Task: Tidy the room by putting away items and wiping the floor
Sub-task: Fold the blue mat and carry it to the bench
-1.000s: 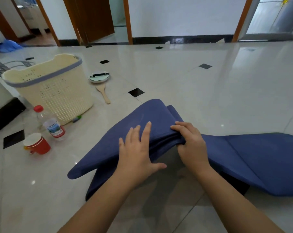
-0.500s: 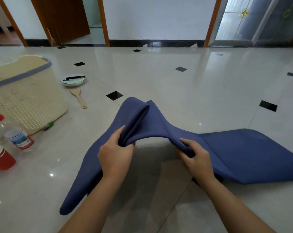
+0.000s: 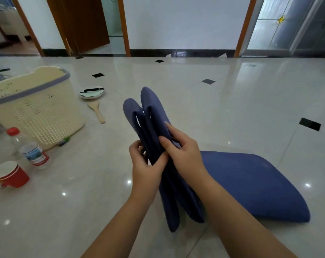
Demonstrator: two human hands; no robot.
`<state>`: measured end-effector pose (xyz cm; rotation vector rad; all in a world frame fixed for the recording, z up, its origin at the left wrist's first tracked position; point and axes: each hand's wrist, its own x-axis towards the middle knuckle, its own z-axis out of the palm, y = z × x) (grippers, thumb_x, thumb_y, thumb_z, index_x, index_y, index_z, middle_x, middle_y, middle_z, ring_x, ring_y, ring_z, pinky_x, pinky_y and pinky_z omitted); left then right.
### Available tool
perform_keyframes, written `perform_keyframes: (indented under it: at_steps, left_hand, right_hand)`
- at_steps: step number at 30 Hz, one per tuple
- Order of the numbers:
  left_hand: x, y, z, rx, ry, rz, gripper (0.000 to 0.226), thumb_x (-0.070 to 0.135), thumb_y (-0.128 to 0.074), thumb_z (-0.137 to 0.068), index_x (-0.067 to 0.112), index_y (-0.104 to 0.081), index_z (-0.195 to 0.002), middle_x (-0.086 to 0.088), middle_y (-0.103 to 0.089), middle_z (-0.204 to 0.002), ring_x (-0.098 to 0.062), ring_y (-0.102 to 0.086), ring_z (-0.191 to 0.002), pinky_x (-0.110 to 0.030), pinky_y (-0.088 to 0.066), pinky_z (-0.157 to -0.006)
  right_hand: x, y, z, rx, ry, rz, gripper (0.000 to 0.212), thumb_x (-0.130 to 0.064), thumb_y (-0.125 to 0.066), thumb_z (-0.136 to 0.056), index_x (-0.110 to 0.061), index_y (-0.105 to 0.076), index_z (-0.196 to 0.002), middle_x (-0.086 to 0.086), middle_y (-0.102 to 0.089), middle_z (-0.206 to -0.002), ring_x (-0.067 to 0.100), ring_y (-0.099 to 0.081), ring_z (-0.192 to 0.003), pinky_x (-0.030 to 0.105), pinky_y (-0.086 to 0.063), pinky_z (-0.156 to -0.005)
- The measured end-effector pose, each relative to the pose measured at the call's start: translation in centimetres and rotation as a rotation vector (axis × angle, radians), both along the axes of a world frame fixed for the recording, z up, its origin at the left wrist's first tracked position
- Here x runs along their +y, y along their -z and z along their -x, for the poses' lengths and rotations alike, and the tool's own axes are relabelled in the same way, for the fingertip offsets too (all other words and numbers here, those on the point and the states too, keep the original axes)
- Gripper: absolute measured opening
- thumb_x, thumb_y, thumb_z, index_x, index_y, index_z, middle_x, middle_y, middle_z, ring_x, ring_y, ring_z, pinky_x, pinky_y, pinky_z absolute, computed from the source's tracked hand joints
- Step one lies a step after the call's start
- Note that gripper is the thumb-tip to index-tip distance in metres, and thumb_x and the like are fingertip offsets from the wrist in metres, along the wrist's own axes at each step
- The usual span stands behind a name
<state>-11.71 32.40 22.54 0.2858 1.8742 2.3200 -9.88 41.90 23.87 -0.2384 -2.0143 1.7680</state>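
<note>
A dark blue mat is gathered into upright folds in the middle of the tiled floor, while its right end still lies flat. My left hand grips the folds from the left. My right hand presses against them from the right, fingers wrapped over the outer fold. Two rounded fold tops stick up above my hands.
A cream laundry basket stands at the left. In front of it are a water bottle with a red cap and a red cup. A small dish and a wooden spatula lie behind. Doorways line the far wall.
The hands have come together and bunched the mat from one raised hump into two upright folds. Less of the mat lies spread to the left.
</note>
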Motion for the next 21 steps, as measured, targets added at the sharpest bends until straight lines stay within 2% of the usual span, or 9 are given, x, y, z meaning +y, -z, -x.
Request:
perform_keyframes:
  at_steps: [3,6,8,11,14,18,21]
  left_hand:
    - [-0.5,1.3,0.0,0.004,-0.055,0.088,0.047,0.012,-0.072,-0.077,0.026,-0.039,-0.107,0.0,-0.053,-0.12,-0.016,-0.058,-0.111,-0.022,-0.054,-0.079]
    - [-0.4,0.9,0.0,-0.013,-0.102,0.15,0.062,0.022,-0.078,-0.071,0.023,-0.031,-0.111,0.004,-0.049,-0.115,-0.009,-0.057,-0.104,-0.018,-0.048,-0.077]
    - [0.1,0.4,-0.1,-0.01,-0.15,0.233,0.077,0.023,-0.081,-0.066,0.023,-0.026,-0.12,0.006,-0.047,-0.118,-0.003,-0.056,-0.098,-0.015,-0.045,-0.08]
    - [0.6,0.6,-0.6,0.043,-0.185,0.332,0.097,0.025,-0.083,-0.064,0.027,-0.02,-0.138,0.01,-0.044,-0.129,-0.004,-0.049,-0.11,-0.019,-0.042,-0.09]
    - [0.8,0.9,-0.8,0.101,-0.191,0.364,0.089,0.026,-0.079,-0.07,0.029,-0.023,-0.14,0.009,-0.043,-0.139,-0.009,-0.046,-0.123,-0.022,-0.04,-0.096]
    - [0.8,0.7,-0.4,0.128,-0.189,0.364,0.085,0.031,-0.077,-0.072,0.029,-0.027,-0.141,0.011,-0.046,-0.138,-0.009,-0.047,-0.123,-0.022,-0.039,-0.096]
    - [1.2,0.7,-0.5,0.136,-0.197,0.362,0.087,0.033,-0.077,-0.071,0.029,-0.026,-0.142,0.013,-0.045,-0.139,-0.007,-0.046,-0.124,-0.021,-0.037,-0.096]
  right_hand:
    - [0.3,1.8,-0.6,-0.063,-0.09,0.06,0.044,-0.022,-0.054,-0.091,-0.021,-0.049,-0.134,-0.002,-0.06,-0.129,0.009,-0.055,-0.119,0.038,-0.043,-0.104]
    - [0.7,2.4,-0.7,-0.093,-0.153,0.134,0.039,-0.027,-0.047,-0.095,-0.024,-0.05,-0.133,-0.005,-0.056,-0.133,0.007,-0.051,-0.124,0.035,-0.039,-0.108]
    - [0.7,2.5,-0.9,-0.091,-0.195,0.271,0.031,-0.026,-0.041,-0.097,-0.025,-0.058,-0.124,-0.005,-0.058,-0.13,0.005,-0.052,-0.122,0.029,-0.039,-0.106]
    - [1.5,3.2,-1.6,-0.085,-0.1,0.454,0.029,-0.019,-0.038,-0.097,-0.016,-0.066,-0.106,0.002,-0.066,-0.118,0.009,-0.059,-0.114,0.025,-0.045,-0.099]
    - [3.9,4.8,-3.3,-0.168,0.021,0.352,0.024,-0.017,-0.043,-0.096,-0.014,-0.065,-0.105,0.004,-0.069,-0.11,0.015,-0.065,-0.104,0.025,-0.051,-0.088]
    - [8.6,8.9,-7.4,-0.363,0.244,0.256,0.022,-0.017,-0.048,-0.094,-0.01,-0.062,-0.11,0.01,-0.068,-0.106,0.02,-0.065,-0.092,0.038,-0.049,-0.087]
    - [11.4,12.7,-11.1,-0.522,0.385,0.15,0.029,-0.012,-0.056,-0.09,-0.003,-0.058,-0.117,0.01,-0.064,-0.095,0.021,-0.061,-0.084,0.032,-0.048,-0.077]
